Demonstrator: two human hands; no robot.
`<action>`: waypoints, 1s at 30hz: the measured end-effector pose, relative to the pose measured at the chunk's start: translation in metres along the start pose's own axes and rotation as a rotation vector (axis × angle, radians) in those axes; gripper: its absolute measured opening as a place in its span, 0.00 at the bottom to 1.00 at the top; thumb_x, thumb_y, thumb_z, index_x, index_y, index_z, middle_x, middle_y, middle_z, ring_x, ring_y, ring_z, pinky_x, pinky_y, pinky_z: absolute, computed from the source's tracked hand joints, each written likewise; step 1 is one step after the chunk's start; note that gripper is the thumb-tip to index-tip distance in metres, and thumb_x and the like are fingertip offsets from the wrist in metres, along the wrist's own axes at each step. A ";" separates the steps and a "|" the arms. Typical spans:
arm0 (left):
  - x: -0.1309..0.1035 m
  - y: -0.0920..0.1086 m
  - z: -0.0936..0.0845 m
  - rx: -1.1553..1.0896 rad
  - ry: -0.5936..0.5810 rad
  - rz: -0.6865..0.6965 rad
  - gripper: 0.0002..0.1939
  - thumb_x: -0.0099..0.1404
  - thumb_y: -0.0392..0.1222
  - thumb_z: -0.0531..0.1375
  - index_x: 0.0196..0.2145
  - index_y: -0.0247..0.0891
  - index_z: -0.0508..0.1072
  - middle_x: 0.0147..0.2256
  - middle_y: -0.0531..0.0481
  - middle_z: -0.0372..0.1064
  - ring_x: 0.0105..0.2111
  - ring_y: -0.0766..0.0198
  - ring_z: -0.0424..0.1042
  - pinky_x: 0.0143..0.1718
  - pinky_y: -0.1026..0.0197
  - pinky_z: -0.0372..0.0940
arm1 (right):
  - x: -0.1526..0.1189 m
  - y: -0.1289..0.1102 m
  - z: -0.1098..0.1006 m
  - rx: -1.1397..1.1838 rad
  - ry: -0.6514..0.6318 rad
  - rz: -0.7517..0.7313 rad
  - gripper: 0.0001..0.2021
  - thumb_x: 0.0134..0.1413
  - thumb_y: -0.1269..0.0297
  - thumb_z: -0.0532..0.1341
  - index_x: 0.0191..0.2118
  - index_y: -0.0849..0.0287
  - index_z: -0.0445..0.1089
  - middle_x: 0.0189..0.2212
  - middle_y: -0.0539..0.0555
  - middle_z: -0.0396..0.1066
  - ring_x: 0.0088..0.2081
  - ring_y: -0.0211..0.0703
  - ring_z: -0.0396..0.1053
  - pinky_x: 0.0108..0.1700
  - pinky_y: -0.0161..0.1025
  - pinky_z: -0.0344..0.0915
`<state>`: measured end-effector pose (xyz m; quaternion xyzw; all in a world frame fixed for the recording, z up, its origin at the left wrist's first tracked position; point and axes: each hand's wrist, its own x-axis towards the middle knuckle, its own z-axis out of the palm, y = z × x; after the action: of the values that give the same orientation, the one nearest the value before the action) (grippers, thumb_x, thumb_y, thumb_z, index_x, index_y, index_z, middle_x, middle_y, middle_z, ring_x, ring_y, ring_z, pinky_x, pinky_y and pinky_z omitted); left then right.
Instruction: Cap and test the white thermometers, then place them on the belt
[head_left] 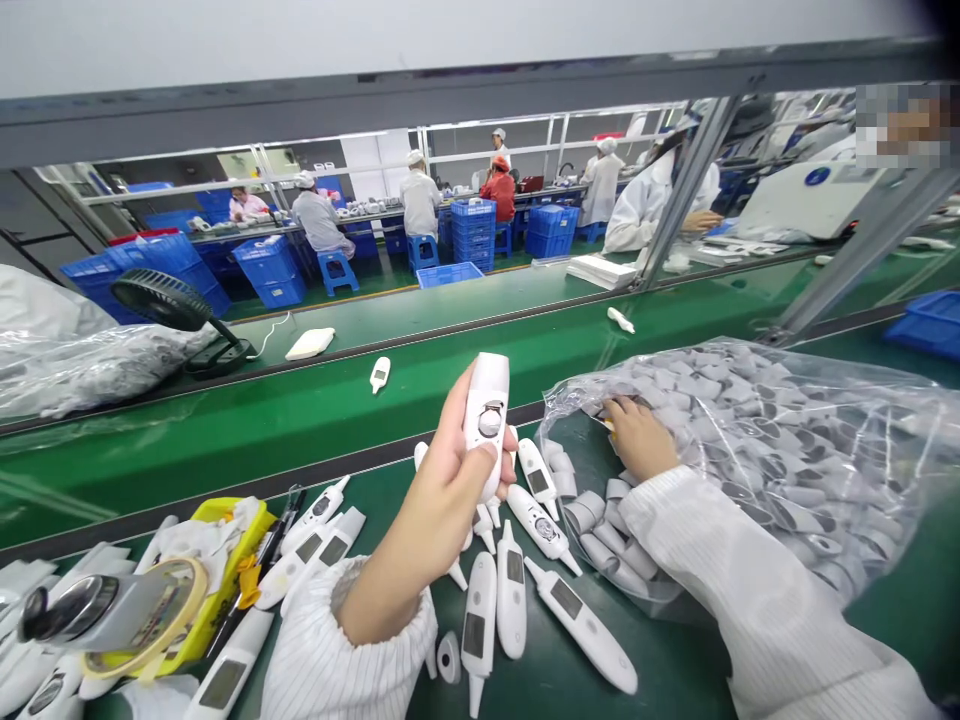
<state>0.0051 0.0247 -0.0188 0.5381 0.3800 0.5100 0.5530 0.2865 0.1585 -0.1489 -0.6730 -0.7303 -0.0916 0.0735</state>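
Observation:
My left hand (450, 480) is closed round a white ear thermometer (489, 385), holding it upright above the bench. Its round battery opening faces me, with a shiny disc inside, and my thumb presses just below. My right hand (641, 435) is at the mouth of a clear plastic bag (885, 440) full of grey-white caps (765, 430). Its fingers are curled down among the caps, and the fingertips are partly hidden, so what they grip does not show. Below my hands lie several white thermometers (512, 590) and a small oval cover (448, 657).
At the left stand a yellow tray (238, 580), a roll of tape (146, 615) and a metal-topped bottle (82, 608). One thermometer (380, 375) lies on the green conveyor belt (315, 405). Beyond it are a black fan (169, 300), metal posts (694, 190) and co-workers among blue crates (472, 235).

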 end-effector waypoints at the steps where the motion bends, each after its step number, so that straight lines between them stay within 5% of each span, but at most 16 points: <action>1: 0.001 -0.003 0.000 0.102 0.016 0.018 0.31 0.72 0.40 0.51 0.69 0.58 0.49 0.43 0.47 0.67 0.35 0.64 0.67 0.37 0.61 0.66 | 0.001 0.002 0.003 0.002 -0.002 -0.009 0.20 0.59 0.78 0.50 0.55 0.65 0.66 0.53 0.67 0.66 0.49 0.53 0.66 0.47 0.45 0.63; 5: 0.009 -0.014 0.004 0.562 0.207 0.169 0.32 0.70 0.45 0.57 0.68 0.57 0.52 0.53 0.45 0.63 0.49 0.56 0.67 0.49 0.54 0.65 | 0.000 0.006 0.009 0.017 -0.011 -0.019 0.19 0.62 0.77 0.49 0.56 0.63 0.66 0.49 0.66 0.65 0.48 0.52 0.66 0.45 0.43 0.64; 9: 0.037 -0.033 -0.008 0.892 0.315 0.103 0.29 0.69 0.41 0.58 0.66 0.44 0.57 0.53 0.43 0.64 0.52 0.56 0.67 0.53 0.54 0.64 | -0.008 0.011 0.012 0.040 -0.034 -0.031 0.21 0.60 0.80 0.48 0.55 0.63 0.66 0.44 0.65 0.66 0.44 0.52 0.68 0.41 0.42 0.65; 12: 0.073 -0.061 -0.041 1.025 0.347 -0.018 0.22 0.68 0.36 0.59 0.59 0.38 0.66 0.53 0.41 0.65 0.54 0.56 0.67 0.56 0.51 0.63 | -0.013 0.014 0.019 0.077 -0.036 -0.072 0.21 0.55 0.84 0.48 0.49 0.63 0.70 0.39 0.63 0.67 0.43 0.51 0.69 0.41 0.42 0.66; 16: 0.113 -0.100 -0.094 1.146 0.484 -0.205 0.19 0.69 0.44 0.60 0.54 0.35 0.69 0.54 0.42 0.66 0.52 0.53 0.69 0.53 0.44 0.67 | -0.015 0.015 0.033 0.162 0.012 -0.085 0.22 0.53 0.86 0.47 0.46 0.63 0.70 0.36 0.63 0.67 0.38 0.52 0.70 0.36 0.43 0.65; 21: 0.137 -0.113 -0.145 1.193 0.672 -0.375 0.19 0.69 0.46 0.60 0.53 0.35 0.70 0.53 0.42 0.68 0.50 0.54 0.71 0.50 0.46 0.69 | -0.010 0.023 0.031 0.391 0.101 -0.109 0.20 0.54 0.83 0.48 0.45 0.57 0.69 0.37 0.64 0.68 0.39 0.57 0.72 0.37 0.47 0.66; 24: 0.145 -0.100 -0.172 1.170 0.863 -0.434 0.20 0.69 0.46 0.60 0.55 0.36 0.68 0.55 0.41 0.66 0.52 0.53 0.70 0.51 0.44 0.69 | -0.007 0.026 0.017 0.583 0.153 -0.085 0.19 0.55 0.77 0.51 0.50 0.55 0.64 0.43 0.64 0.70 0.44 0.55 0.72 0.41 0.47 0.69; 27: 0.143 -0.087 -0.192 1.102 0.998 -0.469 0.21 0.69 0.46 0.60 0.56 0.36 0.68 0.56 0.41 0.65 0.53 0.52 0.69 0.53 0.43 0.67 | -0.011 0.017 -0.006 0.944 0.152 -0.031 0.17 0.60 0.66 0.54 0.54 0.54 0.57 0.38 0.56 0.70 0.30 0.42 0.71 0.27 0.37 0.67; 30: 0.133 -0.080 -0.203 1.000 0.988 -0.417 0.20 0.69 0.45 0.60 0.55 0.36 0.68 0.56 0.41 0.65 0.53 0.52 0.69 0.53 0.43 0.67 | -0.019 0.001 -0.038 1.794 0.073 -0.021 0.26 0.48 0.54 0.69 0.47 0.52 0.55 0.38 0.51 0.69 0.19 0.29 0.56 0.16 0.27 0.50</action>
<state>-0.1543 0.2047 -0.1066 0.3499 0.8669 0.3429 0.0914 0.2881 0.1314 -0.1168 -0.3525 -0.5304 0.4913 0.5941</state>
